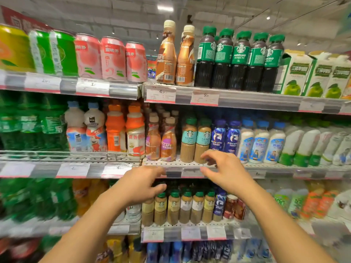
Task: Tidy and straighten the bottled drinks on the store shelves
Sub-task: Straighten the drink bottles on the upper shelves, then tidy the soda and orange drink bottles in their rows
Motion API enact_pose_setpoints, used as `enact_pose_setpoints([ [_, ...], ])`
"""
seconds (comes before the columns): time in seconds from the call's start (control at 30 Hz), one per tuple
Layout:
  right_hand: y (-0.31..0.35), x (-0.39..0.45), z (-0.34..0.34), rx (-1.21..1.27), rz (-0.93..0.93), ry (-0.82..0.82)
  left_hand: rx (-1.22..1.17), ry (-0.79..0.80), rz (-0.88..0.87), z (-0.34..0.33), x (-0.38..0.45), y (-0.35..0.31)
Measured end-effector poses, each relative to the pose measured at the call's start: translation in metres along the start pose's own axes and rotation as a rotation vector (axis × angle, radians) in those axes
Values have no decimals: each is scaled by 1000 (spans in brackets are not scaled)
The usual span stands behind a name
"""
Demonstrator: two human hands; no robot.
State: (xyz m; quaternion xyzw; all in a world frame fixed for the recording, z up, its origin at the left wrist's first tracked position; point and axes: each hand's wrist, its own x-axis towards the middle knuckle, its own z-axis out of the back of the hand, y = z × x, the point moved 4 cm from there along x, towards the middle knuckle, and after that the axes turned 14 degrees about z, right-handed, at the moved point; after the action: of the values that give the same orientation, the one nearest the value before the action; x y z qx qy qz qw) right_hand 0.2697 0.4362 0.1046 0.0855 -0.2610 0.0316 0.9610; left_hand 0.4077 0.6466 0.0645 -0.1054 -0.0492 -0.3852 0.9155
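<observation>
Green bottles [28, 126] blur along the middle shelf's left end, then white ones [85, 128], orange ones [123, 130] and two brown coffee bottles [161, 141]. The left hand [140, 185] hangs below that shelf edge [190, 165], fingers loosely curled, holding nothing. Next stand two teal-labelled lattes [196, 139], upright and touching at the shelf front. The right hand [226, 169] reaches in front of the right latte's base, fingers spread and bent; whether they touch it I cannot tell. Blue bottles [226, 135] follow, then white milk bottles [264, 141].
</observation>
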Motion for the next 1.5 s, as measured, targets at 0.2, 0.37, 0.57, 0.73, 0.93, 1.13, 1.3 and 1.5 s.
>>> enact_pose_setpoints([
  [0.2,40,-35,-27,260,89,319,-57,115,139,3,-64,4],
  [0.37,61,-80,-42,414,117,412,-106,187,261,5,-136,0],
  [0.57,87,-130,-65,652,56,395,-308,325,519,-2,-247,10],
  [0.73,121,-165,-83,697,78,562,-305,445,696,-8,-313,24],
  [0.93,131,-166,-81,754,62,560,-355,353,647,1,-306,10],
  [1.13,157,-155,-100,746,60,560,-393,383,605,4,-313,29],
  [1.3,199,-142,-120,693,66,581,-391,401,599,3,-326,75],
  [1.5,267,-119,-152,638,9,504,-383,425,516,5,-346,151],
])
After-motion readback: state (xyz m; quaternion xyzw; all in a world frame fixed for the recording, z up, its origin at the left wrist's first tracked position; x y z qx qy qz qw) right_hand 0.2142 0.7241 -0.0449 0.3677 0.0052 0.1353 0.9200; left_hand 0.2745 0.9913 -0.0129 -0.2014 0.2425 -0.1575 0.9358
